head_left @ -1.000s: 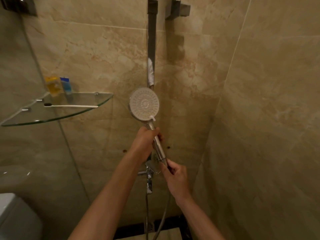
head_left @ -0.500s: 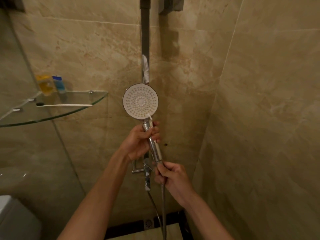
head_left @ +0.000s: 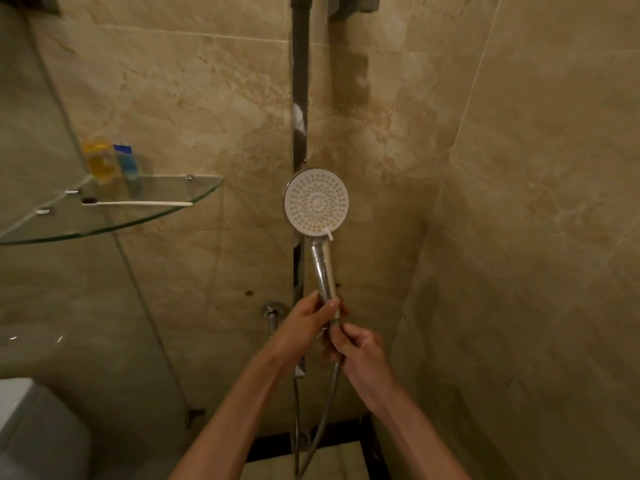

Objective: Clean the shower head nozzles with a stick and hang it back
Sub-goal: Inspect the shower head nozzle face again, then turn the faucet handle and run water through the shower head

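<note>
The shower head [head_left: 316, 201] is a round white disc with many nozzles, facing me on a chrome handle in front of the vertical slide rail [head_left: 300, 91]. My left hand [head_left: 304, 322] pinches the lower end of the handle with thumb and fingers. Just below it, my right hand [head_left: 360, 349] grips the metal hose [head_left: 323, 417] where it joins the handle. A thin white stick with a dark tip [head_left: 136, 202] lies on the glass corner shelf [head_left: 114, 225] at the left, out of both hands.
Two small bottles, a yellow one [head_left: 100, 161] and a blue one [head_left: 126, 161], stand at the back of the shelf. A tap fitting [head_left: 273, 311] sticks out of the wall beside my left hand. A glass partition and a white toilet tank [head_left: 31, 431] are at the left; tiled walls close in at the right.
My left hand slid down the handle from near the head to its lower end. The shower head stays upright, facing me. The view shifted left, so everything sits further right in frame.
</note>
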{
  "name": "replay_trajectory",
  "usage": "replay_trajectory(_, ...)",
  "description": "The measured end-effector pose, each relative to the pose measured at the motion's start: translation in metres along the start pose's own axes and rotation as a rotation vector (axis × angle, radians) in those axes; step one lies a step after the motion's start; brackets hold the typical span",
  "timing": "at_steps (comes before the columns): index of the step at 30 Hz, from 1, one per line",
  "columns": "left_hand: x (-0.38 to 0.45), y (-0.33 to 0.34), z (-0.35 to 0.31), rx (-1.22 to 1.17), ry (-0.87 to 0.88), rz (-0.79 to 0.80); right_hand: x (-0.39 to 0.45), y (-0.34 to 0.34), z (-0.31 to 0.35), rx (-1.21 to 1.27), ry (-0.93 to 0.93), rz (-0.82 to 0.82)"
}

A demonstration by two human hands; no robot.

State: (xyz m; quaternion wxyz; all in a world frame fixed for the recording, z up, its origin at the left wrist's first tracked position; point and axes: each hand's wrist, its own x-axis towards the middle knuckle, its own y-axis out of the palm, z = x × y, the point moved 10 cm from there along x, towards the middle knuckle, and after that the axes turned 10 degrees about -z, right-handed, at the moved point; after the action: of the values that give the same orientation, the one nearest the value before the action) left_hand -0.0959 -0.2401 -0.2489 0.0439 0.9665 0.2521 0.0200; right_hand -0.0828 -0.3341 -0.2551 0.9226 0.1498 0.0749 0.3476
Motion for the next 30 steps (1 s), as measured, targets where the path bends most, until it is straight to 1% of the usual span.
replay_trajectory(3, -0.003, -0.007, 0.004, -0.001, 0.012, -0.076, -0.001, -0.006, -0.002, -0.158, -0.022, 0.017)
replay_trajectory(6, -0.006, -0.018, 0.006, 0.059, 0.033, -0.16, 0.001, -0.022, -0.002, -0.342, 0.021, 0.096)
replay_trajectory(7, -0.008, -0.023, 0.009, 0.043, 0.022, -0.177, 0.003, -0.033, 0.001, -0.38, 0.034, 0.08)
replay_trajectory(8, -0.01, -0.025, 0.013, -0.001, -0.005, -0.18, 0.006, -0.045, 0.007, -0.392, 0.036, 0.031)
replay_trajectory(10, -0.016, -0.021, 0.02, -0.133, -0.071, -0.131, 0.016, -0.065, 0.017, -0.299, 0.032, -0.092)
replay_trajectory(12, -0.025, -0.006, 0.026, -0.227, -0.128, -0.044, 0.023, -0.068, 0.023, -0.15, 0.03, -0.133)
replay_trajectory(13, -0.03, 0.003, 0.029, -0.261, -0.159, -0.003, 0.024, -0.064, 0.025, -0.085, 0.034, -0.116)
replay_trajectory(15, -0.039, 0.019, 0.038, -0.314, -0.224, 0.048, 0.024, -0.047, 0.026, 0.003, 0.05, -0.028)
replay_trajectory(16, -0.043, 0.026, 0.043, -0.339, -0.257, 0.064, 0.023, -0.038, 0.023, 0.028, 0.07, 0.021)
replay_trajectory(18, -0.05, 0.038, 0.052, -0.399, -0.314, 0.087, 0.02, -0.03, 0.015, 0.061, 0.122, 0.066)
replay_trajectory(23, -0.067, 0.058, 0.064, -0.526, -0.392, 0.19, 0.016, -0.031, -0.009, 0.19, 0.216, 0.084)
replay_trajectory(28, -0.079, 0.075, 0.084, -0.566, -0.462, 0.329, 0.014, -0.039, -0.037, 0.331, 0.298, 0.084)
replay_trajectory(30, -0.08, 0.074, 0.093, -0.521, -0.48, 0.358, 0.012, -0.044, -0.044, 0.38, 0.318, 0.076)
